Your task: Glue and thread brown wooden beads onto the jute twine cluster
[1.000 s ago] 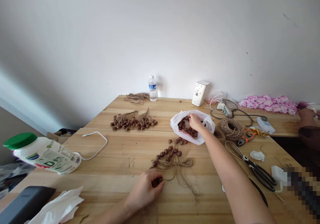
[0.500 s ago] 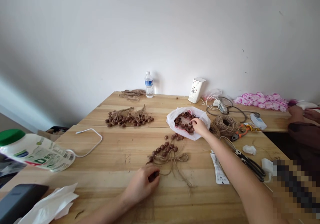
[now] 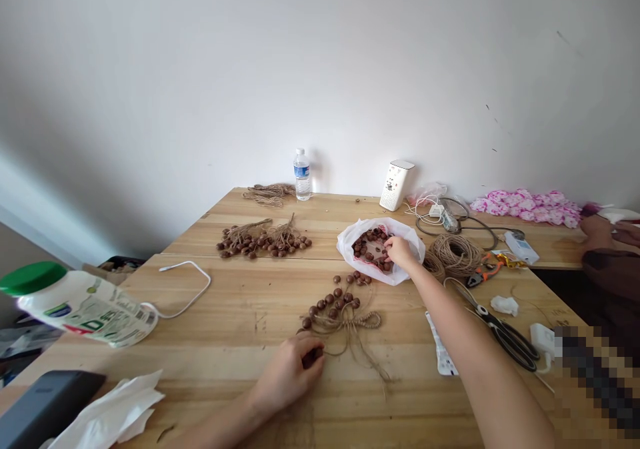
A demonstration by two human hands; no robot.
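My left hand (image 3: 293, 367) rests low on the table, its fingers closed around a brown bead at the end of a thin cord. Just beyond it lies a beaded cord bundle (image 3: 334, 304) with several round brown beads and a looped, wrapped twine end (image 3: 369, 320). My right hand (image 3: 399, 252) reaches into an open white plastic bag (image 3: 345, 239) of loose brown beads (image 3: 370, 243). Its fingertips are pinched together among the beads; whether one is between them cannot be made out.
Finished-looking beaded bundles (image 3: 265, 239) lie at the back left, near a water bottle (image 3: 302, 175). Twine coils (image 3: 456, 254), pliers (image 3: 484, 274) and scissors (image 3: 510, 339) are right of the bag. A white jar (image 3: 95, 309) leans at left. Another person's arm (image 3: 597, 232) shows at far right.
The view has shifted slightly, so everything sits a little farther right and lower. Both hands keep nearly the same places, the right one still in the bag.
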